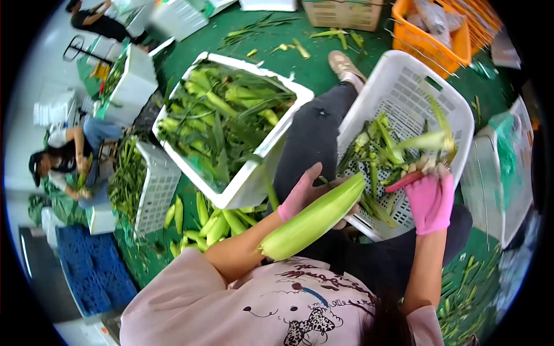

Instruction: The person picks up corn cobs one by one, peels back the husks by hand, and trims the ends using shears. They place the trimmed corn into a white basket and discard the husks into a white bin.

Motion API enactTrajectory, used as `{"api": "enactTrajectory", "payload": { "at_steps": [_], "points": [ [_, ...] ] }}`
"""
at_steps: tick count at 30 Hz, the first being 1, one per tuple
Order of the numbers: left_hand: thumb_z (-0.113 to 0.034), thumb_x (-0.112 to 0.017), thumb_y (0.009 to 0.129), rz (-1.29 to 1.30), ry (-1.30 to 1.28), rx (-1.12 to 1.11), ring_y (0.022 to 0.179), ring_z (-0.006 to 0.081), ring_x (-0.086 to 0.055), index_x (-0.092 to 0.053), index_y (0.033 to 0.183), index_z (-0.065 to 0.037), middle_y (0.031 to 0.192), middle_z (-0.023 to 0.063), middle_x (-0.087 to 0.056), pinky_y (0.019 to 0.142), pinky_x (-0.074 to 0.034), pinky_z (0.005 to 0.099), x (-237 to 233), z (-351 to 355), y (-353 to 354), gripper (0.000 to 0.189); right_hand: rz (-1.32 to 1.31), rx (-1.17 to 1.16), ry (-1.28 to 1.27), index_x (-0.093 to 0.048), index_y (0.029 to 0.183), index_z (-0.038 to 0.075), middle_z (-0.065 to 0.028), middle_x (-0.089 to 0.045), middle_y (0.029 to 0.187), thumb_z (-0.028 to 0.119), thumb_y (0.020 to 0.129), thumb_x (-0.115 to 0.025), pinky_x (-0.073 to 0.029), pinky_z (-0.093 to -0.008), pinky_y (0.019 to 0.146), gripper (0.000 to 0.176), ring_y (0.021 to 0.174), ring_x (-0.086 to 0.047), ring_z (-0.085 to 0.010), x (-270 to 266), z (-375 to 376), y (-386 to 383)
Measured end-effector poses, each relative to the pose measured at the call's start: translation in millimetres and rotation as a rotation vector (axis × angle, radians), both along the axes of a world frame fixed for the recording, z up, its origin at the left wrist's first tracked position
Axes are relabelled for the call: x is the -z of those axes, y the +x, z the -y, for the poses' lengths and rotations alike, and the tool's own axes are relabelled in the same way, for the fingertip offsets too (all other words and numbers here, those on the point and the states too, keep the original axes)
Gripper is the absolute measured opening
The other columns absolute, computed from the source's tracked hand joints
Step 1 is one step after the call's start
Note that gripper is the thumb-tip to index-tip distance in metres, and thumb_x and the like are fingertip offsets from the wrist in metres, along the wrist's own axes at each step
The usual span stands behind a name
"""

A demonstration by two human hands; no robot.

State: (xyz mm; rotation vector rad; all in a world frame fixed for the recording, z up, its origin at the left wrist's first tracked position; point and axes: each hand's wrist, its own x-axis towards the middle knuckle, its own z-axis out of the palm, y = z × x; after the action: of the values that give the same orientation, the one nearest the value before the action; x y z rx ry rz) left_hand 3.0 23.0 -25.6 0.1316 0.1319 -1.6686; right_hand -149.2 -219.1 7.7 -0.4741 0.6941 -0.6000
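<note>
My left hand (301, 195), in a pink fingerless glove, is closed around a pale green ear of corn (311, 222) still in its husk. The ear lies slanted across my lap, its tip toward my left elbow. Over the right side of a white slotted crate (463, 124), my right hand (431, 203), also in a pink glove, grips a tool with a red handle (403, 181); its working end is hidden. A pale cut stalk piece with leaf (426, 142) is just beyond my right fingertips. Green trimmings (375, 158) lie inside the crate.
A white foam box (245, 193) full of unshucked corn stands at my left, with several ears (216, 228) on the floor beside it. An orange basket (430, 52) is ahead on the right. Another person (72, 150) sits at far left near a leaf-filled crate (154, 184).
</note>
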Motion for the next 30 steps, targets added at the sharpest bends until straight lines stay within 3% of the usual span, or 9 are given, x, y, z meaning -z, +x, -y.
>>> {"api": "enactTrajectory", "payload": {
  "at_steps": [3,8,15,18,22,23,25,29,30],
  "points": [
    [-0.051,-0.045,0.104,0.221,0.291,-0.004,0.084,0.0217,-0.066,-0.047,0.145,-0.005,0.117,0.0158,-0.063,0.073,-0.056,0.0352,-31.4,-45.0,8.0,0.061,0.203,-0.521,0.212,-0.066,0.092,0.008,-0.0121,-0.068,0.095,0.041,0.094,-0.060,-0.049,-0.0617,0.085,0.034,0.094,-0.065,-0.0351,52.8,-16.3,-16.7],
    [-0.026,-0.054,0.102,-0.451,0.350,-0.524,0.093,0.0229,-0.062,-0.055,0.115,-0.002,0.108,0.0140,-0.058,0.080,-0.055,0.0366,-8.1,-148.4,46.1,0.028,-0.092,-0.592,0.507,-0.064,0.106,0.011,-0.0054,-0.065,0.111,0.041,0.089,-0.070,-0.045,-0.0427,0.099,0.035,0.111,-0.058,-0.0267,56.9,-63.5,-27.7],
    [-0.034,-0.049,0.104,0.102,0.666,-0.839,0.087,0.0304,-0.064,-0.058,0.115,-0.001,0.097,0.0164,-0.063,0.070,-0.058,0.0371,3.4,-261.3,62.1,0.037,-0.139,-0.682,0.503,-0.061,0.117,0.010,-0.0055,-0.065,0.114,0.039,0.090,-0.069,-0.047,-0.0431,0.097,0.041,0.108,-0.059,-0.0247,57.3,-66.0,-22.5],
    [-0.049,-0.053,0.102,0.510,1.192,-0.638,0.082,0.0204,-0.068,-0.064,0.119,-0.008,0.099,0.0086,-0.070,0.075,-0.058,0.0348,-5.5,-324.8,25.4,0.046,-0.141,-0.664,0.451,-0.060,0.117,0.010,-0.0057,-0.065,0.113,0.040,0.090,-0.068,-0.048,-0.0453,0.097,0.041,0.107,-0.060,-0.0251,65.0,-70.6,-39.5],
    [-0.050,-0.034,0.103,1.606,1.400,0.845,0.103,0.0334,-0.067,-0.061,0.131,-0.006,0.127,0.0211,-0.065,0.096,-0.051,0.0445,99.1,-494.7,-93.5,0.058,-0.138,-0.723,0.349,-0.060,0.119,0.008,-0.0063,-0.065,0.118,0.048,0.089,-0.069,-0.047,-0.0491,0.102,0.051,0.110,-0.060,-0.0276,64.4,-83.8,-62.8],
    [-0.048,-0.036,0.102,1.067,1.444,0.967,0.111,0.0354,-0.064,-0.064,0.129,-0.007,0.128,0.0216,-0.065,0.101,-0.047,0.0453,26.3,-446.4,-112.4,0.057,-0.139,-0.714,0.351,-0.061,0.120,0.009,-0.0064,-0.065,0.119,0.046,0.090,-0.068,-0.047,-0.0498,0.101,0.048,0.110,-0.060,-0.0280,59.9,-88.0,-65.8],
    [-0.041,-0.044,0.100,1.673,0.333,1.714,0.110,0.0302,-0.065,-0.070,0.123,-0.010,0.120,0.0126,-0.070,0.095,-0.050,0.0461,123.2,-550.9,-186.5,0.047,-0.105,-0.711,0.325,-0.058,0.125,0.008,-0.0083,-0.064,0.117,0.042,0.089,-0.067,-0.049,-0.0511,0.098,0.050,0.110,-0.060,-0.0289,49.4,-96.1,-68.7],
    [-0.027,-0.055,0.093,1.592,0.892,1.514,0.105,0.0299,-0.067,-0.074,0.111,-0.008,0.109,0.0125,-0.073,0.091,-0.051,0.0462,108.5,-499.4,-102.0,0.032,-0.097,-0.702,0.303,-0.053,0.131,0.007,-0.0107,-0.063,0.117,0.036,0.088,-0.066,-0.049,-0.0518,0.097,0.053,0.110,-0.060,-0.0308,30.3,-111.1,-65.9],
    [-0.029,-0.056,0.092,1.740,1.024,1.139,0.091,0.0315,-0.069,-0.072,0.103,-0.005,0.098,0.0143,-0.072,0.081,-0.054,0.0452,61.6,-438.8,-30.9,0.031,-0.104,-0.706,0.304,-0.053,0.131,0.007,-0.0108,-0.062,0.117,0.036,0.088,-0.066,-0.050,-0.0518,0.097,0.053,0.110,-0.060,-0.0309,29.5,-113.8,-66.3]
  ]
}}
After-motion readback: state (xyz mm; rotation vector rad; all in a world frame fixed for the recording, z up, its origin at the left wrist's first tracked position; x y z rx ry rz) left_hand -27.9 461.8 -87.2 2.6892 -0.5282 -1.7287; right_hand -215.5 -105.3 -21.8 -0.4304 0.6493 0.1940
